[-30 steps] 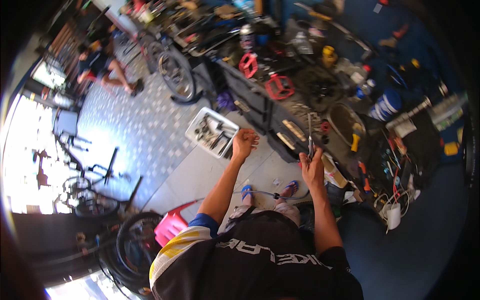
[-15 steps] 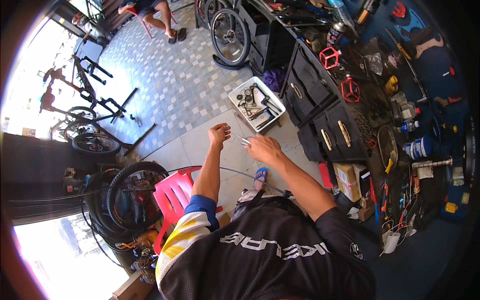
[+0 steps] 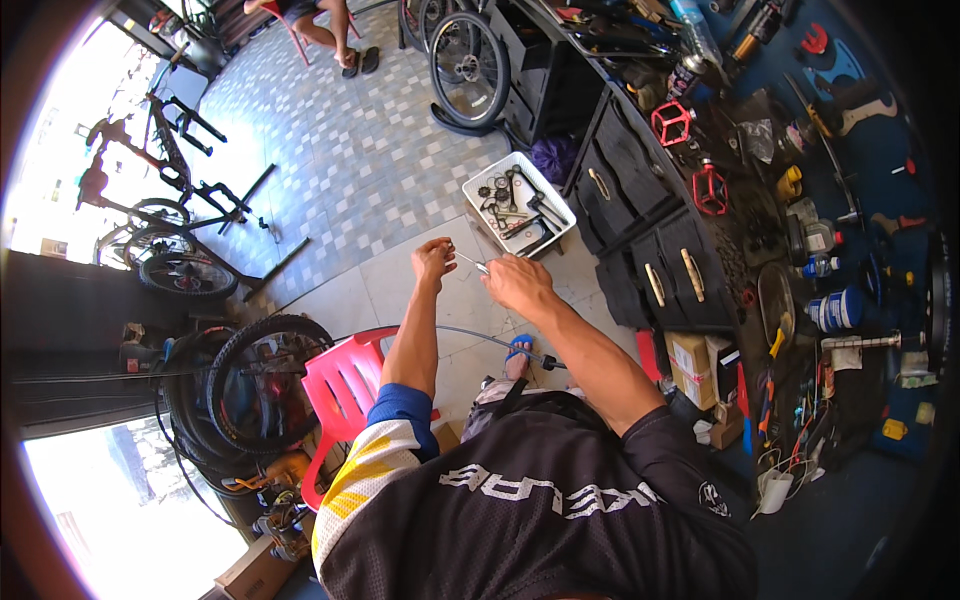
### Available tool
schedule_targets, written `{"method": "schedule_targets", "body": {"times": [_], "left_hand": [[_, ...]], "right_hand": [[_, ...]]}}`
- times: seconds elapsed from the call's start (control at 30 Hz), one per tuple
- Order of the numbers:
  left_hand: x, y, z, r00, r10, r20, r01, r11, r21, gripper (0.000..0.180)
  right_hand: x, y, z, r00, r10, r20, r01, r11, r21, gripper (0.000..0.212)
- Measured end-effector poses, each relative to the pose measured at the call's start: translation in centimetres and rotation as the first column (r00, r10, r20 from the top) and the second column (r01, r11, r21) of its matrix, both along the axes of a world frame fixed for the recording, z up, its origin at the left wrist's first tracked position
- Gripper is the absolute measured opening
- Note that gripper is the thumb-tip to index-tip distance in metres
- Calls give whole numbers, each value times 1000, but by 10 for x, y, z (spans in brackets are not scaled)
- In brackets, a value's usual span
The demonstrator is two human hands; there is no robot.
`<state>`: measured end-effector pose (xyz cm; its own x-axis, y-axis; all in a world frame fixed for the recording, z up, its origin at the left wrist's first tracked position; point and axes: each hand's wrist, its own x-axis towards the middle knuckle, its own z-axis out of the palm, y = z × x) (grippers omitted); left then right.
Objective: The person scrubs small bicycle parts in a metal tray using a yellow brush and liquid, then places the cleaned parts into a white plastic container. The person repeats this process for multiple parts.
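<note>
My left hand [image 3: 433, 262] is closed in a pinch in front of me, its fingertips at one end of a thin light-coloured wire [image 3: 466, 259]. Close by on the right, my right hand [image 3: 518, 283] is wrapped round a small silver metal tool [image 3: 483, 268]; only its tip shows, so I cannot make out its kind. The wire spans the short gap between both hands. Below them a dark cable [image 3: 480, 334] crosses in front of my lap and ends in a black fitting [image 3: 551, 362].
Beyond my hands stands a white tray [image 3: 468, 190] of small bike parts. On the right are black drawers [image 3: 640, 215] and a cluttered workbench with red pedals [image 3: 710, 190]. A red plastic chair [image 3: 345, 385], tyres [image 3: 262, 385] and a bike frame [image 3: 165, 165] are at left. A person sits far off.
My right hand has shifted slightly left, closer to my left hand, and less of the silver tool shows. My left hand has moved a little up and left.
</note>
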<state>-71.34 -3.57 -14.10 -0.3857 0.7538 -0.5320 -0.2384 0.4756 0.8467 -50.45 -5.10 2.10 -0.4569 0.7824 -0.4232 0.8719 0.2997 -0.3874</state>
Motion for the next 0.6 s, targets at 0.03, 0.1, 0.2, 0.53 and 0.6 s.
{"method": "schedule_targets", "body": {"times": [0.03, 0.1, 0.2, 0.53, 0.6], "left_hand": [[3, 0, 3, 999, -27, -35, 26, 999, -24, 19], [2, -2, 2, 996, -70, -48, 67, 996, -63, 19], [4, -3, 3, 995, -85, 61, 89, 994, -63, 19], [25, 3, -8, 997, -71, 31, 66, 990, 124, 17], [30, 7, -7, 993, -120, 17, 117, 985, 124, 19]], "right_hand": [[4, 0, -3, 1000, -6, 2, 6, 1000, 13, 35], [9, -1, 0, 1000, -11, -1, 11, 1000, 9, 36], [18, -1, 6, 1000, -11, 9, 11, 999, -35, 35], [39, 2, 16, 999, -26, 30, 27, 999, -31, 35], [44, 3, 15, 999, -37, 31, 38, 999, -27, 34]]}}
